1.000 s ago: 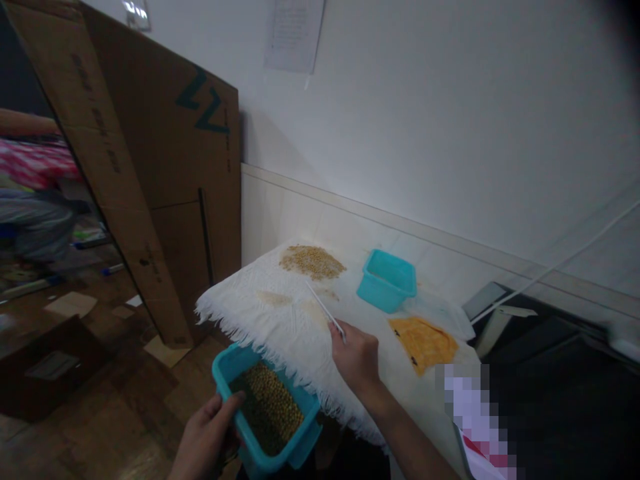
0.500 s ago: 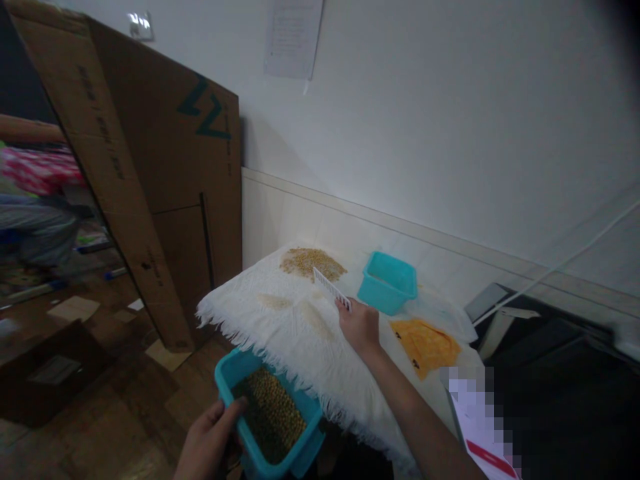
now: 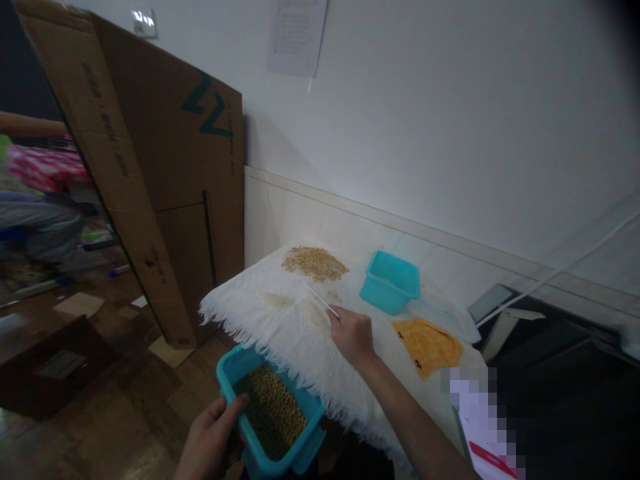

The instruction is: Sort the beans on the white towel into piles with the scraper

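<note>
My left hand (image 3: 216, 432) grips the rim of a turquoise plastic bin (image 3: 311, 445), thumb inside, at the front edge of the table. Yellow beans (image 3: 280, 403) and smaller dark green ones (image 3: 260, 433) lie in this bin. In my right hand (image 3: 353, 337) is a thin white comb-like plastic piece (image 3: 321, 300), seen nearly edge-on over the white fringed cloth (image 3: 350, 383). Beyond it, a pile of yellow beans (image 3: 315, 261) rests on the cloth. Two thin patches of pale grains (image 3: 277, 300) are nearer, one partly behind my right hand.
Another turquoise bin (image 3: 384, 293) stands toward the wall, with an orange-yellow cloth (image 3: 429, 347) in front of it. A tall cardboard box (image 3: 175, 167) rises at left. Dark equipment with a pale cable (image 3: 560, 275) is at right. Part of another person (image 3: 47, 167) shows far left.
My right hand has drawn the white comb-like piece slightly left and nearer, turning it edge-on. My left hand keeps its hold on the bin.
</note>
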The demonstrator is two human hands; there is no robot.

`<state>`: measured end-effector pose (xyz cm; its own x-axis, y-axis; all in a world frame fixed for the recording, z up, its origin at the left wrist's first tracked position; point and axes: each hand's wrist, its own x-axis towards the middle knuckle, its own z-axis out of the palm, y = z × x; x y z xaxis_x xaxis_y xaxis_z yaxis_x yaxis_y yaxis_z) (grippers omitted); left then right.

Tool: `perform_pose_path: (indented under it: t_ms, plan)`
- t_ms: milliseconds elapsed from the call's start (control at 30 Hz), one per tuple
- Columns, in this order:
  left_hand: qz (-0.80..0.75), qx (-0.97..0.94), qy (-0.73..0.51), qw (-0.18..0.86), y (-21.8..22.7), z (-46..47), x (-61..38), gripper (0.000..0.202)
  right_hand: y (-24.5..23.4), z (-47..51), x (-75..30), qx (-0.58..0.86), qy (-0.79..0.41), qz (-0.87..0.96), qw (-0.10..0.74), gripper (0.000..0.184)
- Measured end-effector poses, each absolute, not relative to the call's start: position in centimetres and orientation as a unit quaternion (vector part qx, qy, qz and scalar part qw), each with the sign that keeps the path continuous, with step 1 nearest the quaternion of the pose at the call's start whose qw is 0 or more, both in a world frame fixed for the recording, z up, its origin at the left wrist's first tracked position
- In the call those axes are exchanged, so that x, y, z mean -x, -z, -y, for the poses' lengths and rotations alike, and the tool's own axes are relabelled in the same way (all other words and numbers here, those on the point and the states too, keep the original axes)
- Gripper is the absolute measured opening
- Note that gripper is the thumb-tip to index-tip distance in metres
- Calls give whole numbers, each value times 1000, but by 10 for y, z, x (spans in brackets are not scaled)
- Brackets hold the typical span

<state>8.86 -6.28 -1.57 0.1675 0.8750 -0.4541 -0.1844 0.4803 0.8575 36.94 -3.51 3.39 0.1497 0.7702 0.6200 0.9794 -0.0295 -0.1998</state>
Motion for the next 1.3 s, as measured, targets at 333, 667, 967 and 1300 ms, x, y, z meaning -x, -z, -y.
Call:
perform_pose_path:
  t_ms: [333, 667, 967, 1300]
  plan:
    - [-508, -319, -388, 700, 17, 62, -90, 37, -37, 43, -344, 650, 183, 648, 352, 27]
    - [-503, -350, -378, 694, 23, 63, -88, 42, -36, 94, -342, 681, 317, 575, 326, 31]
    - [-512, -348, -373, 691, 24, 62, -87, 41, -38, 65, -298, 702, 301, 574, 295, 24]
    - [-509, -324, -378, 702, 7, 68, -91, 38, -61, 37, -303, 770, 139, 525, 335, 28]
